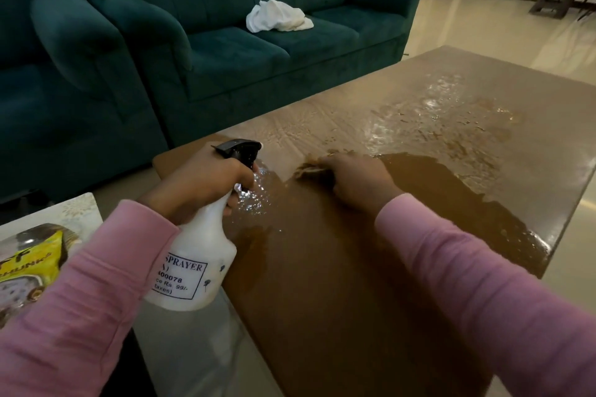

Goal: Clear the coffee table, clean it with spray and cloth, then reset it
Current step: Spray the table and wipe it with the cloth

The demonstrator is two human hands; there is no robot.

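The left hand [206,184] has its fingers wrapped tight around the neck of a white spray bottle [196,255], just under the black trigger top [240,150]. The bottle leans over the near left edge of the brown coffee table [322,284]. The right hand [361,180] lies flat on the table top, with its fingers pressed down together on a brown cloth [311,169]. Shiny wet patches [432,113] cover the far part of the table, and drops sit by the bottle's nozzle. Both arms wear pink sleeves [483,267]. A yellow snack packet [30,261] lies on a pale surface at the left. A white crumpled cloth [277,16] rests on the green sofa [225,51] behind the table.
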